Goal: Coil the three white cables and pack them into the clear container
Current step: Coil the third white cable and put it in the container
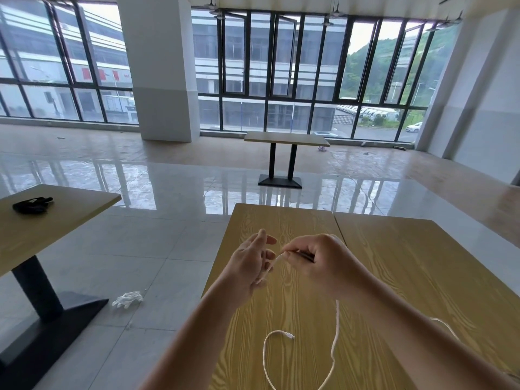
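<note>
Above the wooden table [394, 263] my right hand [323, 263] pinches one white cable [336, 327] near its end. That cable runs from my fingertips across the fingers of my left hand [253, 266], whose fingers are spread with the cable lying over them. Below my right wrist the cable drops to the table, curves in a loop near the bottom edge and ends in a connector [288, 335]. Another stretch of white cable [447, 327] shows beside my right forearm. No clear container is in view.
A second table [70, 215] stands at the left with a black object [32, 205] on it. A third table [287, 139] is farther back by the windows. A crumpled white glove [128, 299] lies on the tiled floor.
</note>
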The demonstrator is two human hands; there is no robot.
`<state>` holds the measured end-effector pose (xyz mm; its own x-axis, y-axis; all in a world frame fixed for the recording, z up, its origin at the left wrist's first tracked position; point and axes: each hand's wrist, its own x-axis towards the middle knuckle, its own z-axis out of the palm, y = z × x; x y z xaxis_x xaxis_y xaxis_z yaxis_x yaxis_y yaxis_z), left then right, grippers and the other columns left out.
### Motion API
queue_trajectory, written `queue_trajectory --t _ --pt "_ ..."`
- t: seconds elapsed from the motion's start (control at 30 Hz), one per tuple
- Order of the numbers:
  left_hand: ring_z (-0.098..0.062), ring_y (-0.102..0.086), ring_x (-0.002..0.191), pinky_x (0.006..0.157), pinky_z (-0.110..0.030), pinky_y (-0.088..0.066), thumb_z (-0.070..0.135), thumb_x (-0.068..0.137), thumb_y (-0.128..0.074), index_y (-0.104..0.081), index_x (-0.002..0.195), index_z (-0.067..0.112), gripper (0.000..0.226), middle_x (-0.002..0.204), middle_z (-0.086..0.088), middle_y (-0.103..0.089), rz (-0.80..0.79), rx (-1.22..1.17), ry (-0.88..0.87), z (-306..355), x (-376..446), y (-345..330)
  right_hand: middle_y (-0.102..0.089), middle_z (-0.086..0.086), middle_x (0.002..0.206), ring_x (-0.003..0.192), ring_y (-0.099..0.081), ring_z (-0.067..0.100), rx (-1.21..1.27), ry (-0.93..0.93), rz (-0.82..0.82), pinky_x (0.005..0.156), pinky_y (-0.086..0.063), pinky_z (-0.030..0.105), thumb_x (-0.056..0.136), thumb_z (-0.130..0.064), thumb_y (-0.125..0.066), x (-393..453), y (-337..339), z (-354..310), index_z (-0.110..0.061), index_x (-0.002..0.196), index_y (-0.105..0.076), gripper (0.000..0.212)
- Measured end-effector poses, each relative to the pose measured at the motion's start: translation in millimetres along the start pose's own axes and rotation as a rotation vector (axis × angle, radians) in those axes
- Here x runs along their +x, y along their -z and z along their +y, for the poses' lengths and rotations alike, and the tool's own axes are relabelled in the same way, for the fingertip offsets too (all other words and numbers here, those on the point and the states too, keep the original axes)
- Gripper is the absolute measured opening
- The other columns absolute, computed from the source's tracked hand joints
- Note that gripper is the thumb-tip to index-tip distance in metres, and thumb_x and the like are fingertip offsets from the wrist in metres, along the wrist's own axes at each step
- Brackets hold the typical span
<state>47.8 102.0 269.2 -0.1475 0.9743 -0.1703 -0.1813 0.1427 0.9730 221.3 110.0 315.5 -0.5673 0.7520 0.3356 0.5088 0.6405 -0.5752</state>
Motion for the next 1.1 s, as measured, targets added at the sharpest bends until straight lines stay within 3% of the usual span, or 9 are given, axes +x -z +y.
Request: queue_trajectory --t 0.1,0.3,0.4,0.5,0.57,0.73,0.83,0.97,1.1 --pt "-0.008 -0.061 0.066 0.045 -0.020 -0.039 0.063 0.093 -0.042 -0.069 0.102 0.026 0.047 0.086 -0.001 -0.067 -0.179 0.077 -0.009 2 -8 -2 -0.062 -0.026 0.056 0.042 -0.051 0.000 0.008 0.004 0.057 0.042 -0.041 0.013 0.093 -0.029 -0.069 5 1 2 -0.031 0.080 -0.072 0.013" --pt "-0.017 -0.067 0.079 0.055 -0.029 -0.054 0.076 0.077 -0.053 -0.069 0.111 0.027 0.061 0.093 -0.003 -0.073 -0.488 0.092 -0.011 6 -16 3 -0.065 -0.024 0.059 0.044 -0.055 -0.001 0.030 -0.019 0.099 0.042 -0.041 0.011 0.086 -0.038 -0.075 8 0 3 -0.033 0.074 -0.069 0.014" --pt "-0.018 -0.067 0.079 0.058 -0.029 -0.055 0.064 0.082 -0.062 -0.070 0.106 0.027 0.045 0.093 -0.003 -0.071 -0.556 0.119 -0.067 10 -18 6 -0.068 -0.019 0.059 0.044 -0.056 0.002 0.072 -0.014 0.087 0.041 -0.045 0.015 0.087 -0.029 -0.076 10 4 4 -0.030 0.078 -0.076 0.009" --pt "-0.017 -0.064 0.074 0.056 -0.028 -0.052 0.049 0.092 -0.054 -0.066 0.097 0.020 0.032 0.091 -0.004 -0.070 -0.563 0.163 -0.091 12 -16 10 -0.074 -0.008 0.069 0.060 -0.068 0.019 0.084 -0.031 0.051 0.055 -0.057 0.032 0.090 -0.024 -0.073 11 7 6 -0.033 0.085 -0.079 0.011" --pt "-0.016 -0.063 0.071 0.054 -0.027 -0.051 0.044 0.095 -0.049 -0.065 0.089 0.022 0.028 0.090 -0.005 -0.070 -0.572 0.173 -0.089 13 -15 14 -0.074 -0.008 0.070 0.063 -0.069 0.018 0.065 -0.035 0.036 0.055 -0.057 0.027 0.090 -0.024 -0.072 11 10 10 -0.035 0.088 -0.078 0.013" --pt "-0.020 -0.060 0.066 0.050 -0.028 -0.049 0.036 0.096 -0.049 -0.065 0.086 0.017 0.026 0.089 -0.014 -0.069 -0.532 0.011 -0.069 10 -12 27 -0.070 -0.031 0.074 0.063 -0.067 0.001 -0.015 -0.065 0.086 0.055 -0.050 0.009 0.091 -0.018 -0.071 11 29 22 -0.047 0.083 -0.070 0.030" --pt "-0.022 -0.062 0.066 0.050 -0.029 -0.050 0.033 0.097 -0.051 -0.065 0.088 0.014 0.025 0.094 -0.018 -0.069 -0.450 -0.178 -0.072 6 -9 34 -0.063 -0.039 0.062 0.056 -0.060 -0.014 -0.031 -0.111 0.169 0.052 -0.043 0.004 0.093 -0.017 -0.069 8 33 35 -0.030 0.096 -0.077 0.015" --pt "-0.029 -0.073 0.079 0.059 -0.036 -0.058 0.032 0.105 -0.039 -0.075 0.095 0.016 0.040 0.103 -0.019 -0.074 -0.209 -0.271 -0.113 3 0 24 -0.065 -0.021 0.061 0.061 -0.062 -0.012 -0.085 -0.099 0.183 0.052 -0.044 0.004 0.094 -0.019 -0.067 4 15 35 -0.022 0.098 -0.078 0.013" --pt "-0.033 -0.073 0.096 0.069 -0.038 -0.060 0.030 0.106 -0.038 -0.069 0.110 0.014 0.035 0.108 -0.019 -0.074 -0.050 -0.435 -0.124 1 4 6 -0.063 -0.018 0.061 0.053 -0.060 -0.008 -0.140 -0.089 0.072 0.046 -0.044 0.011 0.097 -0.024 -0.062 1 -8 28 -0.020 0.099 -0.076 0.015"
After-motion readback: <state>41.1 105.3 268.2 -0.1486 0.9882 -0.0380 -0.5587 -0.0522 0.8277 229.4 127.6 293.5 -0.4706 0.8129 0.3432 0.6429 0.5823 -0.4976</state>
